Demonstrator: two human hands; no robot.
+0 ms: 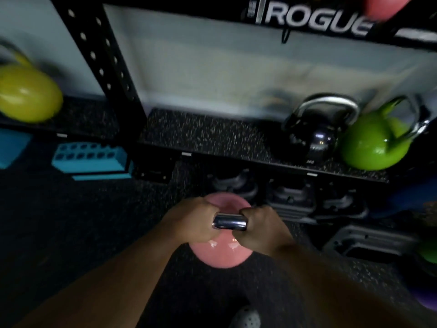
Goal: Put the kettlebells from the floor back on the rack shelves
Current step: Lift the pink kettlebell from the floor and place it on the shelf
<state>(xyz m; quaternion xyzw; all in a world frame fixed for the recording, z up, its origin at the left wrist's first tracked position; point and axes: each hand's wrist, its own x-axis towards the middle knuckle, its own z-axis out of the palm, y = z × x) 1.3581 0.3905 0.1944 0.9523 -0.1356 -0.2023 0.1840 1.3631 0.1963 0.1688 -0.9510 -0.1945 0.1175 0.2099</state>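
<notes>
A pink kettlebell (pixel 221 253) with a shiny steel handle hangs below me, over the dark floor in front of the rack. My left hand (pixel 191 223) and my right hand (pixel 261 227) both grip that handle, one at each end. The rack shelf (pixel 208 136), covered in speckled rubber, lies just beyond. On its right part stand a black kettlebell (pixel 316 140) and a green kettlebell (pixel 371 145). A yellow kettlebell (pixel 26 93) rests on the neighbouring shelf at the far left. Another pink kettlebell (pixel 383 5) shows at the top right on a higher shelf.
A black perforated rack upright (pixel 101 65) separates the two shelves. Blue blocks (pixel 91 159) lie on the floor at left. Dark kettlebells (pixel 290 197) and grey plates (pixel 369 242) sit under and beside the shelf at right. My shoe (pixel 246 318) is at the bottom.
</notes>
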